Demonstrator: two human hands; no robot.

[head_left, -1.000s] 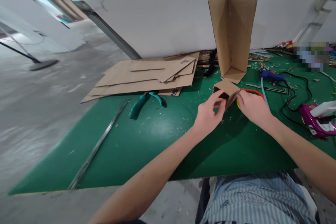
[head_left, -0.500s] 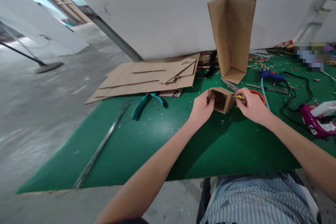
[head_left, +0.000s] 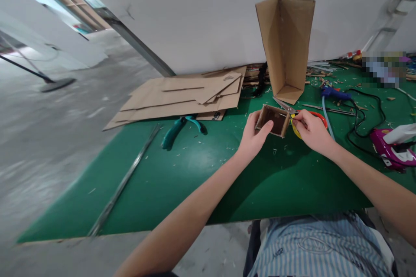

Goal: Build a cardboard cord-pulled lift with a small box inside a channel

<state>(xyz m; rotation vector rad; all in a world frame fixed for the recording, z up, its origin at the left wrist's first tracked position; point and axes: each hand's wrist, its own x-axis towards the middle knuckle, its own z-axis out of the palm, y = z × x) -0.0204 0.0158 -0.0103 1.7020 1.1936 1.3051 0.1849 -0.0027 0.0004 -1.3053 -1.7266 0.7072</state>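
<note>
Left to right: at lower left, wire bundle (head_left: 125, 177) lying aslant on the green table (head_left: 182, 194). Left of centre, cardboard sheets (head_left: 175, 95) stacked flat toward the wall (head_left: 195, 17), probably to free the near side; pliers (head_left: 175, 133) just in front. Right of centre, left hand (head_left: 252, 136) curled around the left side of a small box (head_left: 276, 120), thumb over the opening, probably for steadiness; opening toward the viewer, likely for access inside. Behind, carton (head_left: 289, 43) standing upright; scissors (head_left: 286, 106) in front of it. Right hand (head_left: 312, 129) with fingertips together, apparently pinching a thin piece at the box's right edge, nature unclear. At right, glue gun (head_left: 336, 93) and magenta device (head_left: 388, 147), likely kept within reach. Writing: print on sheets and striped clothing (head_left: 325, 242), too small to read.
</note>
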